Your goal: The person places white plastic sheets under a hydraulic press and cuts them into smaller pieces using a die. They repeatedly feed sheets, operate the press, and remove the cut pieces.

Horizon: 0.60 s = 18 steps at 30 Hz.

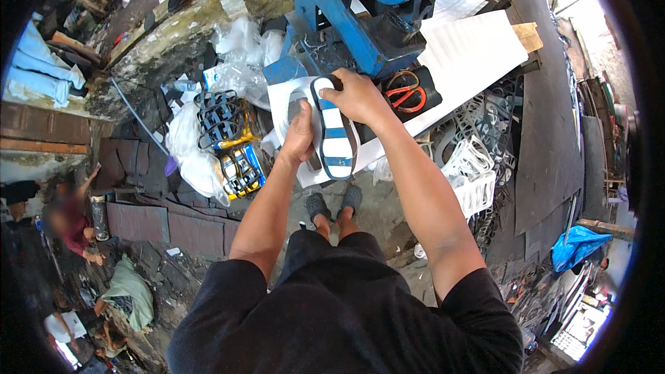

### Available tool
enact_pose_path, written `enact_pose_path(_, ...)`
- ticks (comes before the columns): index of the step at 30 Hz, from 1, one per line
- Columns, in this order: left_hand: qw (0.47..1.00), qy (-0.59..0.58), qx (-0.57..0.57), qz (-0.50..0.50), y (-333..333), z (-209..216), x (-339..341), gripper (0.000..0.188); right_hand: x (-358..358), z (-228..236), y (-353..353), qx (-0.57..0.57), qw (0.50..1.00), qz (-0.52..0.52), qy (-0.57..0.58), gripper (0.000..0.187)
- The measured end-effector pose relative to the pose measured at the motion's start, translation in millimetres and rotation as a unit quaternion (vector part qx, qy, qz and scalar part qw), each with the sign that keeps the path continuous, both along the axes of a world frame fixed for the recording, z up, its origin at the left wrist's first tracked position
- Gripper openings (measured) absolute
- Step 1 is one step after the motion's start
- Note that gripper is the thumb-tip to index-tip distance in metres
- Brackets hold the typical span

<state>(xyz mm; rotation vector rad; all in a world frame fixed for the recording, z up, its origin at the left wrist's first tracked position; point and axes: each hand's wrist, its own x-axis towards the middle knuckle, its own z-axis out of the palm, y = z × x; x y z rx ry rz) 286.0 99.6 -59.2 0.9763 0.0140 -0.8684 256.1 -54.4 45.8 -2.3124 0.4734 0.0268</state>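
The left hand appears to grip a pale sole, the striped sole sits beside it over the white sheet, and the right hand grips its far end near the scissors, apparently a pairing step calling next for steady alignment.

A grey, littered floor is bordered at upper left by a low, weathered wall. A brown panel is seen at far left; bright light is admitted through an opening at upper right.
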Motion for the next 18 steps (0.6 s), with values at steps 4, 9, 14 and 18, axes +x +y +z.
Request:
enact_pose_path(4,1.000,-0.009,0.005,0.024,1,-4,10,0.037,-5,4,0,0.040,0.999,0.007,-0.028,0.049)
enact_pose_path(9,0.997,-0.011,0.050,0.063,5,-19,29,0.022,-38,31,2,0.058,0.991,-0.005,-0.118,0.045)
enact_pose_path(14,0.884,-0.284,0.330,0.170,24,-37,22,0.039,-87,50,15,0.118,0.972,-0.081,-0.188,0.037)
enact_pose_path(18,0.769,-0.599,0.219,0.049,-1,74,-72,0.085,-132,41,15,0.105,0.964,-0.139,-0.201,0.035)
